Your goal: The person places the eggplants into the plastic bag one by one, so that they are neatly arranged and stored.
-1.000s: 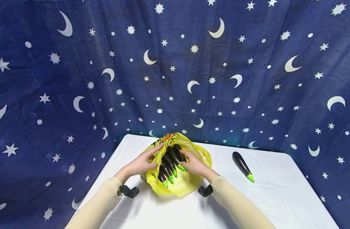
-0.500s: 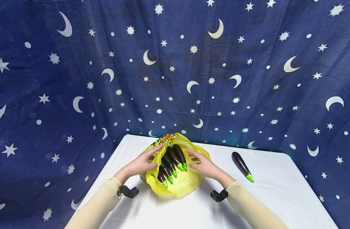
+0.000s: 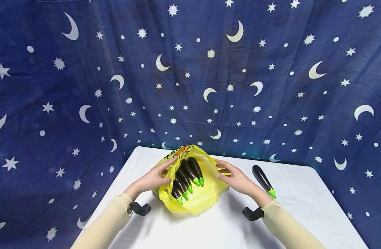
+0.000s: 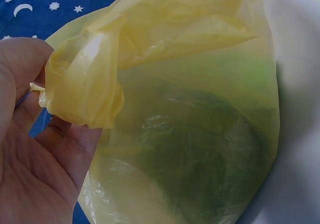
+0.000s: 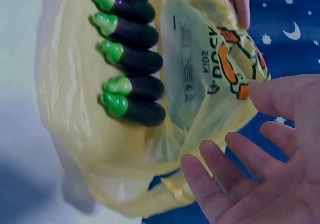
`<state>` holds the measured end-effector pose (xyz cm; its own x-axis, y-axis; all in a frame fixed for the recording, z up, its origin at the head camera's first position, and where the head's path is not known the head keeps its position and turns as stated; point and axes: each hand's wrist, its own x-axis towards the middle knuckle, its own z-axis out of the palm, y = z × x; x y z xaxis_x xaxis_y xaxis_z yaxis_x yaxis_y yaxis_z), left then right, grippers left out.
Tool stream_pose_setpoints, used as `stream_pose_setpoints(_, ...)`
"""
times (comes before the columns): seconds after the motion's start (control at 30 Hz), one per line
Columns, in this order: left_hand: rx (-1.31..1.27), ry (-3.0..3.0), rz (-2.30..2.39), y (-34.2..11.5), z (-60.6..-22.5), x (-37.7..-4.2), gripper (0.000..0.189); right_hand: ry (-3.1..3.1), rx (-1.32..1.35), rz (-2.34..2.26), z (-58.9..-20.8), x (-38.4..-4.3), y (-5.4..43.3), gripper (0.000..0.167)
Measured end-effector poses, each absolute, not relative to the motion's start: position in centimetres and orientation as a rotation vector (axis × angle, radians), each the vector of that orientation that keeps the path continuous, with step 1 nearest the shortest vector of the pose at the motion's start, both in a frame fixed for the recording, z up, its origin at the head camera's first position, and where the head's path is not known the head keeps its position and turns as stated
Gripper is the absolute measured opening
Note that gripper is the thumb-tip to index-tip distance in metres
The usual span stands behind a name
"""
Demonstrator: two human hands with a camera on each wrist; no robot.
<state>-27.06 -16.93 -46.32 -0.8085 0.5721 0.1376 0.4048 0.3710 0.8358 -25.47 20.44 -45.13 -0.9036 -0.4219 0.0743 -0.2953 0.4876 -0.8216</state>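
Observation:
A yellow plastic bag point(image 3: 207, 202) lies on its side, mouth facing me, with printed lettering and an orange figure on it. Several dark eggplants point(image 3: 194, 167) with green stem ends lie in a row inside. My left hand point(image 3: 150, 178) pinches the gathered left rim of the bag between thumb and fingers; in the left wrist view the folded plastic point(image 4: 82, 88) shows there. At the bag's right edge, my right hand point(image 3: 238, 179) has its fingers spread and holds nothing. One more eggplant point(image 3: 262, 177) lies outside, right of that hand.
The white-covered table point(image 3: 305, 207) carries the bag and the loose eggplant. A dark blue curtain point(image 3: 190, 86) with moons and stars hangs behind and along both sides. Each wrist wears a black camera mount point(image 3: 253, 213).
My right hand has left the eggplants and drawn back rightward to the bag's right edge. The rightmost eggplant in the bag is now uncovered. My left hand stays put.

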Motion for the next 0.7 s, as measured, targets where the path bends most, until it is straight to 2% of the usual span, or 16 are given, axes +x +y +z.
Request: stream_pose_setpoints(0.7, 0.833, 2.444, 1.417, -17.0, -46.4, -26.9, 0.086, 2.743, -0.499, -1.444, -45.0, -25.3, 27.1, 0.065)
